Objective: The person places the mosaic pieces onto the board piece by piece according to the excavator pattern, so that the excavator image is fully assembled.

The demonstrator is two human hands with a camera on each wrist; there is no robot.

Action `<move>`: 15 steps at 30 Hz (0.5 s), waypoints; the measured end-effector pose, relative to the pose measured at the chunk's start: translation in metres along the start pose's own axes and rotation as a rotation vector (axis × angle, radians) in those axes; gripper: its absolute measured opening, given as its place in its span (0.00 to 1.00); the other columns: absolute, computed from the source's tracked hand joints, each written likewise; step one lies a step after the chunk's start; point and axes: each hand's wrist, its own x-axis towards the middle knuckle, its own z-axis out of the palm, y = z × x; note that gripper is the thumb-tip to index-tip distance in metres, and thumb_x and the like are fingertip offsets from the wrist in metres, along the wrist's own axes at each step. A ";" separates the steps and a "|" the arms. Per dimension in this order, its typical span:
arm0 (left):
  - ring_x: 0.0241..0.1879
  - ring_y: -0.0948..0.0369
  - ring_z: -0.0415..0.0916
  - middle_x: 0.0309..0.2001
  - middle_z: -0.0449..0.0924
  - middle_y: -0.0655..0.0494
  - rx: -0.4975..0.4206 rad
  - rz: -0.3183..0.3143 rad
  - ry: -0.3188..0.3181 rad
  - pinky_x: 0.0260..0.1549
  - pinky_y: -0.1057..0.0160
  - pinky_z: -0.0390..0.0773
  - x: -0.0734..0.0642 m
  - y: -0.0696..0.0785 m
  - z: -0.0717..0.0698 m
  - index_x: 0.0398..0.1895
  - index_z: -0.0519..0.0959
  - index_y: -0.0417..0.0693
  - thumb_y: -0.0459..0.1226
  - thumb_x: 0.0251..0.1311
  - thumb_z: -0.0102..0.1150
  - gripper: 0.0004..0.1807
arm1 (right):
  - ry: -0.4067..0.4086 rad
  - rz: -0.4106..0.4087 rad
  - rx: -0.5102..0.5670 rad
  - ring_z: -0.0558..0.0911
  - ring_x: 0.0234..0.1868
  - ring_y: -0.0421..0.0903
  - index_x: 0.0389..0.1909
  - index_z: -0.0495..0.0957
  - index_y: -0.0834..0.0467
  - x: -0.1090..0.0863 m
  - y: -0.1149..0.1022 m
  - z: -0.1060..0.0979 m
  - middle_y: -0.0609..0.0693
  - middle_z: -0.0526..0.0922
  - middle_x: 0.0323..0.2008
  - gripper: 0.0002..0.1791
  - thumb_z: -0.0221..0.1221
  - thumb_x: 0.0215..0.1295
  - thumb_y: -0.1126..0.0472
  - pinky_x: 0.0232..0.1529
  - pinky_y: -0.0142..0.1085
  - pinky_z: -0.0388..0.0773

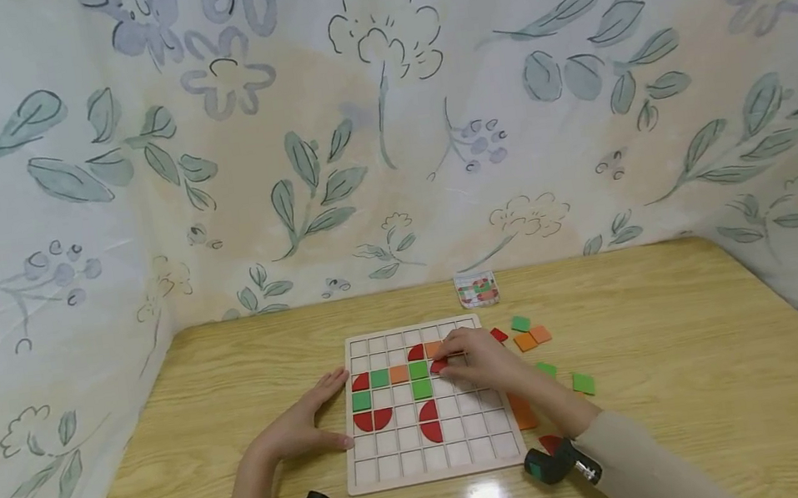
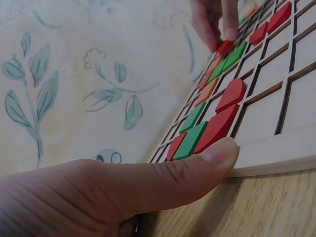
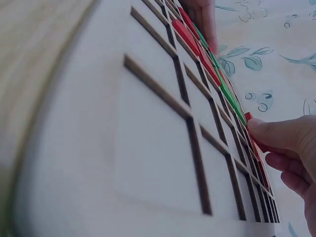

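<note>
A pale wooden grid board (image 1: pixel 471 451) lies on the table, with red, green and orange tiles set in some of its squares. My right hand (image 1: pixel 488 362) pinches a red quarter-circle tile (image 3: pixel 248 117) between thumb and fingers, over a square beside a green tile (image 1: pixel 418 370). In the head view that red piece is partly covered by the fingertips. Spread against the board's left edge, my left hand (image 1: pixel 296 432) touches it with thumb and extended fingers. The left wrist view shows the left thumb (image 2: pixel 182 173) at the rim, close to a red tile (image 2: pixel 217 129).
Loose green tiles (image 1: pixel 583 383), orange tiles (image 1: pixel 526 341) and a red tile (image 1: pixel 550 444) lie right of the board, some partly behind the right arm. A small pattern card (image 1: pixel 477 289) lies near the table's back edge. Floral cloth (image 1: pixel 392 199) hangs behind the table (image 1: pixel 689 379).
</note>
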 end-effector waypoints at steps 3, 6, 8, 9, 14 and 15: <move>0.71 0.46 0.33 0.73 0.42 0.49 0.000 0.000 0.005 0.64 0.38 0.42 0.000 0.001 0.001 0.72 0.51 0.53 0.47 0.42 0.71 0.54 | -0.013 -0.010 -0.013 0.79 0.38 0.45 0.38 0.84 0.59 0.001 0.000 0.002 0.48 0.83 0.35 0.10 0.65 0.54 0.62 0.38 0.33 0.76; 0.71 0.46 0.33 0.73 0.42 0.49 0.001 0.000 0.009 0.64 0.38 0.42 0.000 0.001 0.003 0.72 0.51 0.54 0.47 0.42 0.71 0.54 | -0.023 -0.014 -0.024 0.79 0.39 0.45 0.39 0.84 0.59 0.000 0.000 0.002 0.48 0.83 0.36 0.10 0.65 0.55 0.62 0.40 0.34 0.77; 0.71 0.46 0.33 0.73 0.42 0.49 0.001 -0.001 0.011 0.64 0.38 0.42 0.000 0.001 0.003 0.72 0.51 0.54 0.47 0.42 0.71 0.54 | -0.023 -0.020 -0.032 0.79 0.40 0.45 0.38 0.84 0.59 -0.001 0.000 0.002 0.48 0.83 0.36 0.10 0.65 0.54 0.62 0.41 0.35 0.77; 0.71 0.46 0.33 0.73 0.42 0.49 0.002 -0.001 0.012 0.64 0.38 0.42 -0.001 0.001 0.004 0.72 0.51 0.54 0.47 0.42 0.71 0.54 | -0.023 -0.023 -0.033 0.79 0.40 0.46 0.38 0.84 0.59 -0.001 0.001 0.002 0.48 0.83 0.36 0.10 0.65 0.55 0.63 0.42 0.35 0.77; 0.71 0.46 0.33 0.73 0.42 0.49 0.002 0.006 0.015 0.64 0.38 0.42 -0.001 0.000 0.006 0.72 0.51 0.53 0.47 0.42 0.71 0.54 | -0.025 -0.026 -0.048 0.79 0.42 0.46 0.38 0.84 0.59 -0.002 0.001 0.003 0.47 0.83 0.38 0.09 0.65 0.54 0.63 0.44 0.37 0.77; 0.71 0.46 0.34 0.73 0.42 0.49 0.002 0.008 0.015 0.64 0.39 0.42 -0.001 0.000 0.006 0.72 0.51 0.53 0.47 0.42 0.71 0.54 | -0.027 -0.024 -0.057 0.78 0.43 0.46 0.38 0.84 0.58 -0.003 0.001 0.003 0.47 0.83 0.38 0.09 0.65 0.54 0.63 0.45 0.38 0.76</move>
